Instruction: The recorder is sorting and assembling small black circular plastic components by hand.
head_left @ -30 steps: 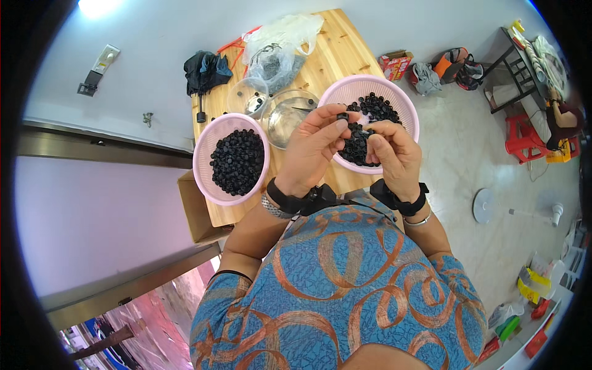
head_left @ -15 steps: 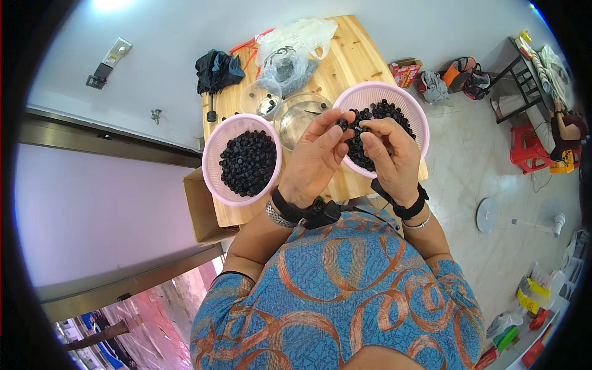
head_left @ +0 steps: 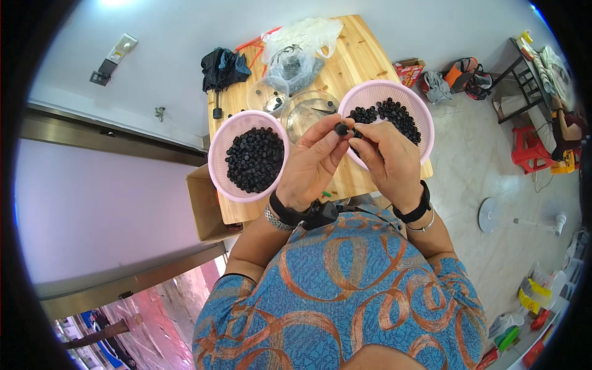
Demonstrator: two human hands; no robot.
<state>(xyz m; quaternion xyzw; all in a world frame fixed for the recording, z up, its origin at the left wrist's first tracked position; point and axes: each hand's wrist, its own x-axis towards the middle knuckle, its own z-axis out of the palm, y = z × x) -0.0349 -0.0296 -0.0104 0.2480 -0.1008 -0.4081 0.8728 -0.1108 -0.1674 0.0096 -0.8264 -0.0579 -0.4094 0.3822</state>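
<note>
Between the thumb and fingers of my left hand [head_left: 312, 159] is a small round black cap [head_left: 341, 129]. My right hand [head_left: 390, 159] is closed in a pinch right beside it, with another small dark piece at its fingertips, mostly hidden. Both hands hover over the near edge of the right pink basket [head_left: 425, 117], which holds many small black pieces [head_left: 399, 120]. To the left stands a second pink basket [head_left: 216, 151], heaped with similar black caps [head_left: 254, 159]. A thin dark pointed tool shows just beyond my left fingertips; what holds it is unclear.
Behind the baskets on the wooden table [head_left: 354, 46] lie a clear round tray [head_left: 302, 114], a clear bowl [head_left: 262, 92] with a few black pieces, a plastic bag [head_left: 299, 52] and a folded umbrella [head_left: 222, 71]. A cardboard box [head_left: 203, 206] stands at the table's left side.
My hands have drawn closer together, and the black cap in my left fingers now faces up more plainly. The whole view has shifted slightly.
</note>
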